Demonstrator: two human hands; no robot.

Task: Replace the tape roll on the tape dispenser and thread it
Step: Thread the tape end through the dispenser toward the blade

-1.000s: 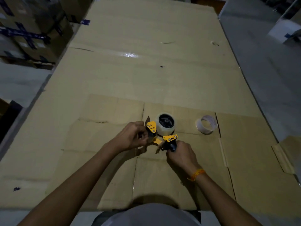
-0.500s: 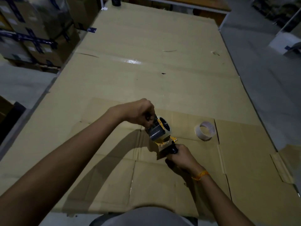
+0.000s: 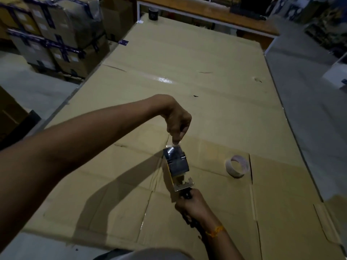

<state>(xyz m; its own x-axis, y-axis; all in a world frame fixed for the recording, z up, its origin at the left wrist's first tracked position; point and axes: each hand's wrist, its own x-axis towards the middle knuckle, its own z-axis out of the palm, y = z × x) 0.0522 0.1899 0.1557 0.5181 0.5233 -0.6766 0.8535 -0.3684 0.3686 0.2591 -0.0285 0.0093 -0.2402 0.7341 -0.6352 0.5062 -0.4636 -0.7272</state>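
My right hand grips the black handle of the yellow tape dispenser, held upright above the cardboard. A clear tape roll sits on the dispenser's hub. My left hand hovers just above the roll, with its fingers pinched on the loose tape end and pulling it upward. An empty cardboard tape core lies on the cardboard to the right of the dispenser.
Flattened cardboard sheets cover the work surface. Stacked taped boxes stand at the far left. A wooden bench runs along the back, and grey floor lies to the right.
The dispenser has been turned so that the roll's outer face points at me and lifted higher. My left hand moved from the dispenser's side to above the roll and pinched the tape end.
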